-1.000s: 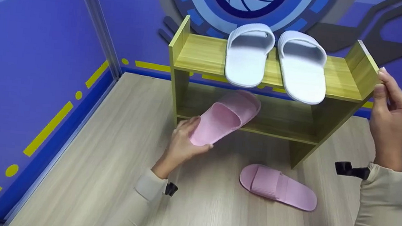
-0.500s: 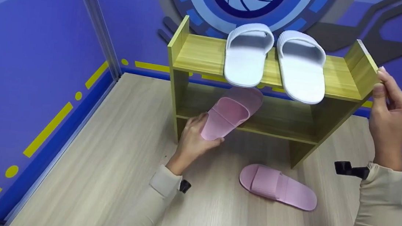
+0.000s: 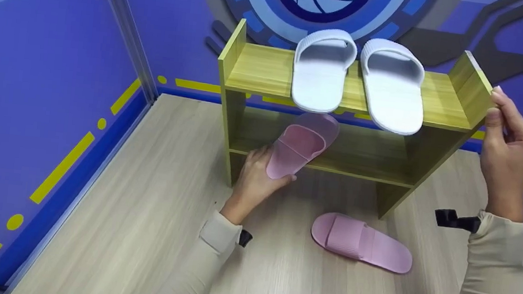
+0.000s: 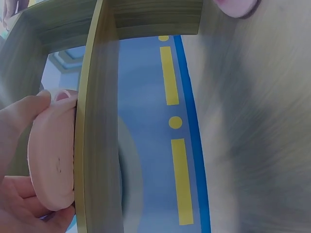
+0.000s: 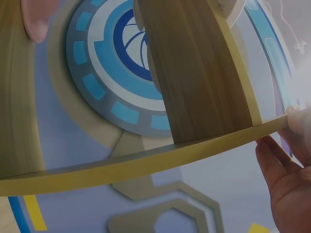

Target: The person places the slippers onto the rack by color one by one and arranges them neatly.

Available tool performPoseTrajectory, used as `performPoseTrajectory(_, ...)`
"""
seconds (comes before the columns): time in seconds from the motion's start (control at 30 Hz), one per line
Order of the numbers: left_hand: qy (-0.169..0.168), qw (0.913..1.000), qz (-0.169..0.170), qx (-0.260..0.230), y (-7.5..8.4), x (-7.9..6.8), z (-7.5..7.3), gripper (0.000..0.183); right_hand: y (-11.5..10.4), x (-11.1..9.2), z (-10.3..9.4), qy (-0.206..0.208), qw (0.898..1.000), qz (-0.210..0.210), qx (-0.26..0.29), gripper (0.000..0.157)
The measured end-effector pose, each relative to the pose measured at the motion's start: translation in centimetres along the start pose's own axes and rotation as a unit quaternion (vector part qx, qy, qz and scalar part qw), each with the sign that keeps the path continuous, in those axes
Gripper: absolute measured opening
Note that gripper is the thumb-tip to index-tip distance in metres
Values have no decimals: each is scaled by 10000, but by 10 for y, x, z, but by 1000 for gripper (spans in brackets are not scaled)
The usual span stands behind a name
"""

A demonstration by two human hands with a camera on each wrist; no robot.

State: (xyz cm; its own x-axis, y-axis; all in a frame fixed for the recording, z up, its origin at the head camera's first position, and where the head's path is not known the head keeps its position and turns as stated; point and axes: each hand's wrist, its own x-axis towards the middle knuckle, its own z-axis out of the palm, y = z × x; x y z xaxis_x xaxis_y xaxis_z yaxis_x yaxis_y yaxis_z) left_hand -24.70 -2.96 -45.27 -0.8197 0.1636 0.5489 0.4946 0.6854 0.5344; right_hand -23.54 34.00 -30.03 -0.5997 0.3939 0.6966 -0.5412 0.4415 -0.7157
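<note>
My left hand [image 3: 258, 178] grips a pink slide sandal [image 3: 292, 152] by its heel end. The toe points into the middle level of the wooden shoe rack [image 3: 366, 150], under the top shelf. In the left wrist view the pink sandal [image 4: 53, 155] lies right along the front edge of the middle shelf board [image 4: 90, 141], thumb on one side and fingers on the other. My right hand [image 3: 513, 147] pinches the rack's right side panel [image 3: 475, 91] near its top; the right wrist view shows thumb and fingers [image 5: 277, 165] on either side of that panel. A second pink slide sandal [image 3: 362, 243] lies on the floor.
Two white slide sandals, a left one [image 3: 321, 76] and a right one [image 3: 394, 90], sit on the top shelf with heels jutting over its front edge. Blue walls [image 3: 45, 97] stand behind and to the left. Light wood-look floor [image 3: 138, 231] spreads in front of the rack.
My left hand has carried the pink sandal forward and to the right, deeper under the top shelf. My right hand stays on the side panel, and the other sandals have not moved.
</note>
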Motion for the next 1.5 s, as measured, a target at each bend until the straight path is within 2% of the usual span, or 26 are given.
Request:
performPoseTrajectory(0.17, -124, 9996, 20, -256, -3, -1, -3, 78, -1, 0, 0, -12, 10000, 0, -92, 26)
performPoseTrajectory(0.4, -286, 9966, -227, -734, -5, -6, -9, 77, -2, 0, 1, -14, 9999, -25, -163, 26)
performPoseTrajectory(0.67, -159, 9981, -5, -592, -9, -9, -14, 67, -3, -1, 1, -47, 9997, -59, -231, 26)
performPoseTrajectory(0.87, -293, 9978, 157, -580, -12, -12, -20, 61, -2, 0, 0, -36, 9998, 24, -187, 27)
performPoseTrajectory(1.03, -320, 9977, 48, -592, -12, -15, -19, 62, -1, 0, 0, -32, 9999, 7, -148, 27)
performPoseTrajectory(1.23, -90, 9984, 54, -557, -8, -16, -14, 64, -1, 0, 0, -17, 9999, 2, -103, 26)
performPoseTrajectory(1.5, 112, 9994, -160, -277, 0, -18, -5, 68, -1, 0, 0, -30, 9998, -9, -215, 26)
